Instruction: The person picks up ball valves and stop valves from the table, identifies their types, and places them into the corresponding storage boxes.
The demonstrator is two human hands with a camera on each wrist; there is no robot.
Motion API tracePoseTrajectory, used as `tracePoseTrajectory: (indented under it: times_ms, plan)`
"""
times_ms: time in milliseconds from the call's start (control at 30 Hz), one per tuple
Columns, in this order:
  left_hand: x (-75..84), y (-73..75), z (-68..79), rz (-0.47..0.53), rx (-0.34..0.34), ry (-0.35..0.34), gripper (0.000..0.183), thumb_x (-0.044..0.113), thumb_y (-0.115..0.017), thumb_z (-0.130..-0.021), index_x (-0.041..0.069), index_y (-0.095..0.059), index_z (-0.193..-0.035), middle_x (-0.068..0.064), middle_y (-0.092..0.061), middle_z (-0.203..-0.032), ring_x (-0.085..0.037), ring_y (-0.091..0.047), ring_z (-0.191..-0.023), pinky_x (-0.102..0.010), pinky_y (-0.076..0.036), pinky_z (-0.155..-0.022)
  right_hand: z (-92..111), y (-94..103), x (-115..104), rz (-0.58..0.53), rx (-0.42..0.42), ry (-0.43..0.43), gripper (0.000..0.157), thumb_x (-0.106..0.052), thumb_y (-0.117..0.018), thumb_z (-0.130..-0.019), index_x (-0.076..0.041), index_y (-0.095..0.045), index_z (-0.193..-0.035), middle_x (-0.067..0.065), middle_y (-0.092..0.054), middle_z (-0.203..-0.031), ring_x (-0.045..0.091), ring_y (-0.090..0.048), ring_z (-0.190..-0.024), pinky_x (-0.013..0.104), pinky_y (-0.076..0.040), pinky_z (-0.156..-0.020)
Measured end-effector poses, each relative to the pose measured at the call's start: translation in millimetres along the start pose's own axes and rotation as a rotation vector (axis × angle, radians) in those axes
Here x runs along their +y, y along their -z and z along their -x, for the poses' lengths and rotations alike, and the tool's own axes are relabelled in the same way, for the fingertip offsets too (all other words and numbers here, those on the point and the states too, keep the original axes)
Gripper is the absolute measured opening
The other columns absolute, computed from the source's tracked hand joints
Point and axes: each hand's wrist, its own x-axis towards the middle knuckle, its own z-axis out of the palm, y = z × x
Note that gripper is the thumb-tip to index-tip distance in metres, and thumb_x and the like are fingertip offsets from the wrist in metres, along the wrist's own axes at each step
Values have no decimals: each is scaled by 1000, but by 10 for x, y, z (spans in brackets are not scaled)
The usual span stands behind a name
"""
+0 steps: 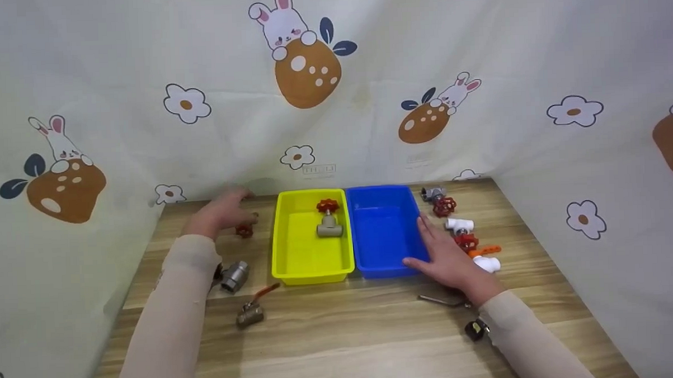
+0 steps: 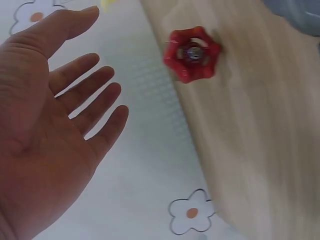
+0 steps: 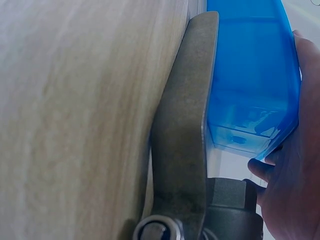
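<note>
At the back left, my left hand [image 1: 223,211] hovers with fingers extended over a valve with a red handwheel [image 1: 244,231]. In the left wrist view that handwheel [image 2: 192,54] stands apart from the fingers, and the palm [image 2: 55,135] holds nothing. My right hand [image 1: 450,258] rests at the right wall of a blue bin [image 1: 384,226], fingers along its rim and thumb toward the front corner. Left of it stands a yellow bin [image 1: 305,254] with a beige, red-wheeled valve [image 1: 329,228] inside. A metal lever handle [image 3: 182,115] lies below the right wrist.
A grey metal valve [image 1: 235,277] and a brass valve with a red lever [image 1: 251,314] lie front left. On the right are a red-wheeled metal valve [image 1: 442,202], a white red-wheeled valve [image 1: 460,225] and a white orange-levered valve [image 1: 487,263]. Patterned cloth [image 1: 362,126] walls the table.
</note>
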Motion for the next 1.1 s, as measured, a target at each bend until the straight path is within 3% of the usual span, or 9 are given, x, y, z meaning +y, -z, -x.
tracePoseTrajectory:
  times_ms: [133, 400, 700, 967, 1100]
  plan:
    - [-90, -70, -36, 26, -26, 31, 72, 23, -73, -102, 3, -45, -166, -26, -52, -162, -42, -54, -137, -64, -39, -124, -6, -6, 9, 3, 1, 5, 115, -74, -63, -101, -4, -12, -177, 16, -9, -185, 50, -20, -165, 71, -23, -129]
    - [-246, -145, -88, 35, -73, 65, 82, 25, -76, -99, 5, -39, -170, -27, -41, -171, -45, -45, -151, -66, -33, -127, 2, -4, 17, 0, 4, 5, 115, -74, -64, -101, -5, -11, -177, 16, -9, -185, 51, -20, -165, 73, -23, -128]
    - [-303, -187, -91, 46, -115, 93, 90, 22, -76, -97, 8, -31, -174, -29, -34, -174, -51, -37, -155, -71, -29, -126, 12, -1, 6, -19, -21, -23, 117, -78, -61, -100, -9, -9, -178, 11, -6, -186, 49, -17, -167, 74, -24, -127]
    - [-317, -240, -132, 32, -139, 138, 91, 15, -79, -97, 13, -32, -175, -27, -36, -173, -48, -42, -150, -72, -34, -124, 15, 9, 4, -19, -6, -11, 116, -77, -62, -100, -7, -12, -178, 13, -9, -186, 51, -19, -165, 75, -25, -126]
    - [-311, -247, -166, 12, -152, 131, 90, 10, -78, -96, 10, -33, -174, -29, -39, -171, -46, -44, -145, -69, -37, -122, 8, -1, 16, -29, -10, -20, 117, -79, -62, -98, -9, -12, -178, 10, -9, -186, 49, -20, -166, 75, -27, -125]
